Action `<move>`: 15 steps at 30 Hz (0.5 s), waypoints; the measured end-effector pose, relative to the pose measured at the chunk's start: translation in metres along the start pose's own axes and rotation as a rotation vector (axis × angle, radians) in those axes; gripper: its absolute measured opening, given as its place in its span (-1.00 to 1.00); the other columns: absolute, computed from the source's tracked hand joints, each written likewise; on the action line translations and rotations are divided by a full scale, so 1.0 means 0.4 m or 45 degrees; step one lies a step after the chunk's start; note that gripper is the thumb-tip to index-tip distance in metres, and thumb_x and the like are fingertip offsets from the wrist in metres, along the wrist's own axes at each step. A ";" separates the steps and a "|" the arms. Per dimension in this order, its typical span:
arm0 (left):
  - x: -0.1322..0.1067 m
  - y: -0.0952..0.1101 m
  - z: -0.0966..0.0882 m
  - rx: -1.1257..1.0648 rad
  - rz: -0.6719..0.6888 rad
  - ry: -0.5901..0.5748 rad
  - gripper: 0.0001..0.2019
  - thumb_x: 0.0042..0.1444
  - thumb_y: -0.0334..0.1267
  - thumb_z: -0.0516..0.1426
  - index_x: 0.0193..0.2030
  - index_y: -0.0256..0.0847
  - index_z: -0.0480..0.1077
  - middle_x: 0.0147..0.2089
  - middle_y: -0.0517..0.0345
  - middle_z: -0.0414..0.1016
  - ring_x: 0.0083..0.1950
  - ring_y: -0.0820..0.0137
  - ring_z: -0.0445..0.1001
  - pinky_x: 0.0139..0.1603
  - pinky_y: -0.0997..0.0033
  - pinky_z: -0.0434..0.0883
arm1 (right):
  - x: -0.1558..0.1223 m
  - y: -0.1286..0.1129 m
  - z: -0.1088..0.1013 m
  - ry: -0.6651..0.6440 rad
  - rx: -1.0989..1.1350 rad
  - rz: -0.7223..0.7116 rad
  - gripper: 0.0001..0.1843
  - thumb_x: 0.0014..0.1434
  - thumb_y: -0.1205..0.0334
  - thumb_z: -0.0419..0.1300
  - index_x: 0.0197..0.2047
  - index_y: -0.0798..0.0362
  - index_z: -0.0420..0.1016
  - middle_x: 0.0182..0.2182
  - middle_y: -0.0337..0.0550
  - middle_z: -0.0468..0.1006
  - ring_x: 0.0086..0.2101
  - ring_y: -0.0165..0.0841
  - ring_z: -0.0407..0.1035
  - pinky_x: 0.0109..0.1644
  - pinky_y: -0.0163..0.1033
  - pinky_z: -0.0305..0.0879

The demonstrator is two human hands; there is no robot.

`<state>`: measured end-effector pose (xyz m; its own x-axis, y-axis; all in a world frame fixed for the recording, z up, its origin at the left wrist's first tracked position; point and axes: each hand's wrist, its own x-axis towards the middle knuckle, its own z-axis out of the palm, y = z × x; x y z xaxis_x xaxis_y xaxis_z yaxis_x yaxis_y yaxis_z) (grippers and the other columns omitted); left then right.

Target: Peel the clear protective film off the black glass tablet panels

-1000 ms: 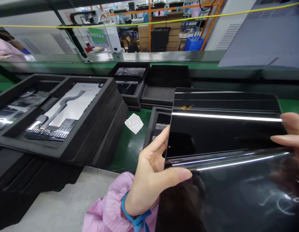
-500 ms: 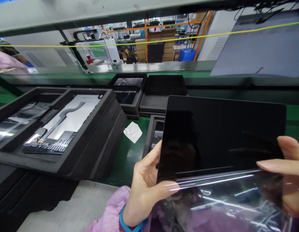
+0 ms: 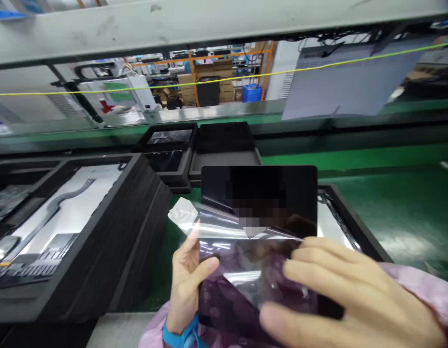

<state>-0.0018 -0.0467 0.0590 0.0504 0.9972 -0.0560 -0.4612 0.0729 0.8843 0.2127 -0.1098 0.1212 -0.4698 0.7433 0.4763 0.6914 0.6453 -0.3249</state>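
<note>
A black glossy tablet-like screen panel (image 3: 299, 193) is held up in front of me, tilted towards me. My left hand (image 3: 187, 278) grips its left side, thumb on the front and fingers around the edge. A clear plastic film (image 3: 241, 278) covers the panel's lower part; its upper edge stands loose and sticks out past the left side. Over the lower right of the film lies my right hand (image 3: 339, 290), with thumb and fingers spread apart. Its fingertips seem to touch the film near the upper edge. Motion smears this hand slightly.
A stack of black foam trays (image 3: 111, 241) at left holds metal panels with a grey ribbon cable (image 3: 60, 198). More foam trays (image 3: 224, 159) stand behind the panel, another (image 3: 368, 232) at right. A crumpled white sheet (image 3: 183, 211) lies on the green bench (image 3: 401, 203).
The view has shifted, and the panel appears farther off and more to the left. My right hand has moved from the panel's right edge onto the film, whose left upper corner now stands out.
</note>
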 end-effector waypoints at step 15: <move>0.020 -0.049 -0.105 -0.013 0.069 0.022 -0.45 -0.17 -0.25 0.30 0.07 0.03 0.47 -0.12 0.22 0.63 0.12 0.11 0.47 0.24 0.16 0.32 | 0.078 -0.068 -0.052 -0.363 -0.233 -0.492 -0.71 0.23 0.26 0.00 -0.23 -0.13 0.56 0.06 -0.40 0.44 0.19 -0.45 0.18 0.21 -0.48 0.29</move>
<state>-0.0297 -0.0393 0.0219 0.0096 0.9998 -0.0164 -0.4717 0.0190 0.8815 0.1905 -0.1076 0.1618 -0.8237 0.4914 0.2829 0.5102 0.8600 -0.0084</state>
